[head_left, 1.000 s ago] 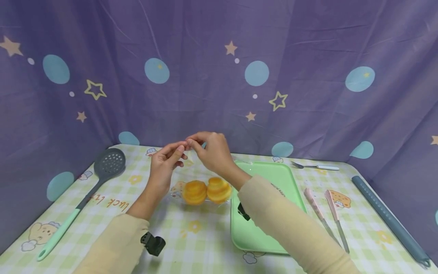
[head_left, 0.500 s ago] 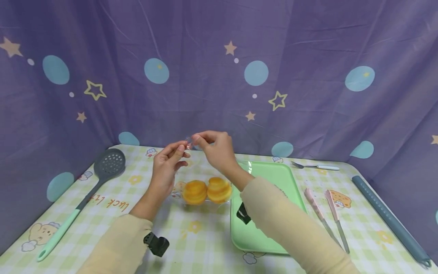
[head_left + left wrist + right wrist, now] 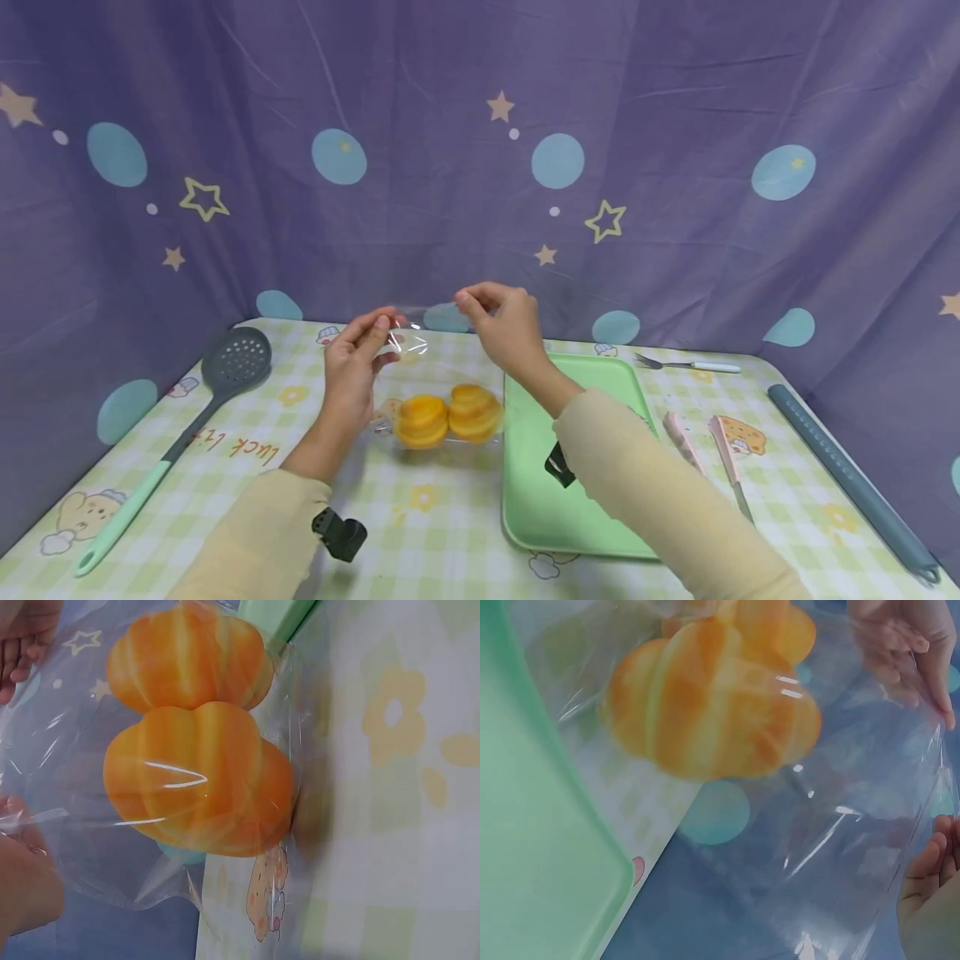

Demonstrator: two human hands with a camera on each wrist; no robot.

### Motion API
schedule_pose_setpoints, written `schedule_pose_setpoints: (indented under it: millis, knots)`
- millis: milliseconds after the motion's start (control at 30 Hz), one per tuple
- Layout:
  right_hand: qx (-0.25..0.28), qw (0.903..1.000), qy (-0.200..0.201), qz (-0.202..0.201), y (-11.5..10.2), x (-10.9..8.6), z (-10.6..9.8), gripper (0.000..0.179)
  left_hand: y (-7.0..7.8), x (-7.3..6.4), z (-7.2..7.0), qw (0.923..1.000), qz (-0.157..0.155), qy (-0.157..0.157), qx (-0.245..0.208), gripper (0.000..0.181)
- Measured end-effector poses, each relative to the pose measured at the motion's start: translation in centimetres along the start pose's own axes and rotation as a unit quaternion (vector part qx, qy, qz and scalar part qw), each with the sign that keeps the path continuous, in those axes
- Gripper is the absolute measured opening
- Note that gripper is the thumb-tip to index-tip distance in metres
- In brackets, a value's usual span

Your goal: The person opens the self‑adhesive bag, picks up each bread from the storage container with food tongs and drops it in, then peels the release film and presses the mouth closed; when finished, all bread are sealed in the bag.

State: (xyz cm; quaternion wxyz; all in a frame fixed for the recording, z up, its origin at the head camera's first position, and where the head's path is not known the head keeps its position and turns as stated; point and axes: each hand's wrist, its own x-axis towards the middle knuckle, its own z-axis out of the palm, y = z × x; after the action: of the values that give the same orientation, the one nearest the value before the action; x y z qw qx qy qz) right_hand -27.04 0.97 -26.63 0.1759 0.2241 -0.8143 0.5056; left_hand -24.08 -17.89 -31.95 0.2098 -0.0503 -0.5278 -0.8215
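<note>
A clear plastic bag (image 3: pixel 411 340) hangs between my two hands, its lower part reaching down to the tablecloth. Inside are two golden, ridged bread rolls (image 3: pixel 422 422), side by side; they show large through the film in the left wrist view (image 3: pixel 199 780) and the right wrist view. My left hand (image 3: pixel 352 362) pinches the bag's upper edge between thumb and fingers. On the other side of the bag's top, my right hand (image 3: pixel 512 329) pinches the film with thumb and forefinger. The film is stretched between the hands, apart from each other.
A green tray (image 3: pixel 525 521) lies under my right forearm. At left is a slotted skimmer (image 3: pixel 238 358). To the right are a fork (image 3: pixel 690 365), pink-tipped tongs (image 3: pixel 723 450) partly behind my sleeve, and a long grey-blue bar (image 3: pixel 847 475). A purple curtain (image 3: pixel 420 167) hangs behind the table.
My right hand has moved right, away from the left hand, drawing the bag's top edge wide between them. The left hand and the bread rolls have stayed nearly in place.
</note>
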Motion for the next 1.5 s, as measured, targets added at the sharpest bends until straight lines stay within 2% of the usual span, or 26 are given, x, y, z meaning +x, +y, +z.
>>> schedule_pose_setpoints:
  millis: [167,300,467,600,700,833,1033,1267,1500]
  knots:
    - [-0.008,0.9999,0.007,-0.001,0.5,-0.1,-0.8,0.023,-0.1,0.1,-0.2,0.9986,0.032,0.003,0.042,0.02]
    - [-0.009,0.9999,0.005,0.001,0.9,-0.3,-1.6,0.023,-0.2,0.2,-0.3,0.9931,0.068,0.017,0.093,0.015]
    - [-0.026,0.9995,0.011,-0.016,1.3,-0.4,-2.5,0.021,-0.3,0.2,-0.4,0.9788,0.103,0.029,0.174,0.023]
    - [-0.036,0.9991,0.011,-0.021,1.7,-0.4,-3.2,0.021,-0.2,0.2,-0.4,0.967,0.119,0.019,0.225,0.026]
    - [-0.043,0.9989,0.012,-0.015,2.0,-0.5,-3.8,0.021,-0.2,0.2,-0.5,0.9579,0.12,0.012,0.261,0.027]
    - [-0.05,0.9986,0.017,-0.002,2.4,-0.8,-4.5,0.021,-0.3,0.3,-0.6,0.9488,0.11,0.02,0.296,0.026]
    - [-0.042,0.9988,0.025,-0.001,3.0,-1.4,-5.3,0.022,-0.4,0.3,-0.7,0.948,0.1,0.037,0.3,0.026]
    - [-0.027,0.9989,0.038,-0.004,3.8,-2.1,-6.4,0.025,-0.7,0.4,-1.1,0.9536,0.097,0.041,0.282,0.027]
    - [-0.023,0.9987,0.047,-0.002,4.8,-2.8,-7.7,0.024,-0.7,0.6,-0.9,0.9601,0.094,0.071,0.254,0.025]
